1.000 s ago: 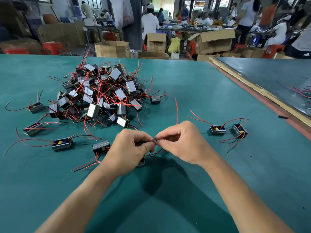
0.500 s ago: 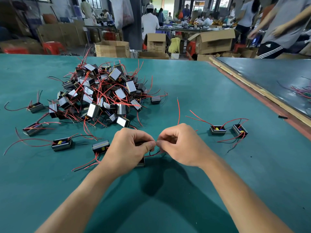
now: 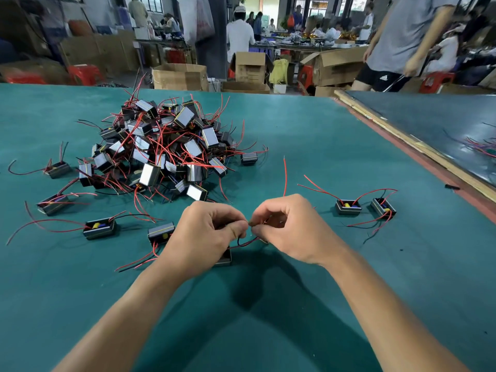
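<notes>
Two wires [image 3: 248, 240], red and black, pinched by left hand [image 3: 204, 237] and right hand [image 3: 292, 229].

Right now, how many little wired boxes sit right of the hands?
2: the near box beside the right hand, the far box just right of it. None looks hidden.

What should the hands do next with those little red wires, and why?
Probably give the pinched wire ends a small twist together. The left hand and right hand both pinch the thin wires right where their fingertips meet, and the small box they lead to sits half hidden under the left hand.
</notes>
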